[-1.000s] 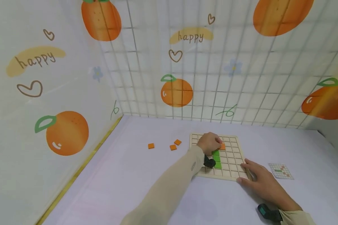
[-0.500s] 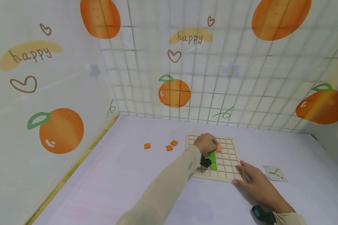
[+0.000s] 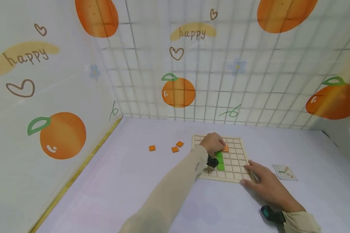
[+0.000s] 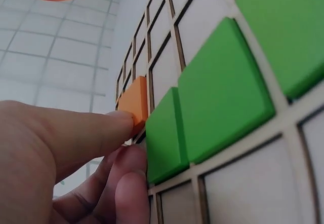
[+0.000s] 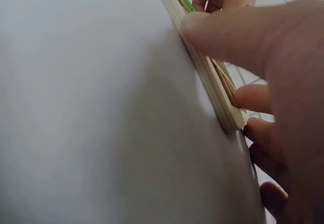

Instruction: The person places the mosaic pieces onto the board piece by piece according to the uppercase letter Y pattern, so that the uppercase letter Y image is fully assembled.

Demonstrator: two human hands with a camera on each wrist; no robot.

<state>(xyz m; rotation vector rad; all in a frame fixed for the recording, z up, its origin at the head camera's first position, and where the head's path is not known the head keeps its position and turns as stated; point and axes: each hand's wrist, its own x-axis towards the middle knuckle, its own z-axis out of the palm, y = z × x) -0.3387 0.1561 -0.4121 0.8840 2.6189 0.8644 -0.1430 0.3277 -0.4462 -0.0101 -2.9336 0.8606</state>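
A wooden grid board (image 3: 236, 165) lies on the table, with green tiles (image 3: 220, 160) in a column of its squares. In the head view my left hand (image 3: 213, 143) is over the board's far part. It pinches an orange tile (image 4: 133, 102) between thumb and fingers, at the end of the green column; the left wrist view shows the tile set on the grid just past the last green one. My right hand (image 3: 266, 184) holds the board's near right corner, thumb at the near edge and fingers along the right side.
Several loose orange tiles lie on the table left of the board, such as an orange square (image 3: 152, 148). Right of my right hand lies a small printed pattern card (image 3: 285, 172). A curtain with printed oranges (image 3: 178, 92) hangs behind the table.
The head view has shifted slightly. My left hand stays at the orange tile, and my right hand keeps its place at the board's corner.
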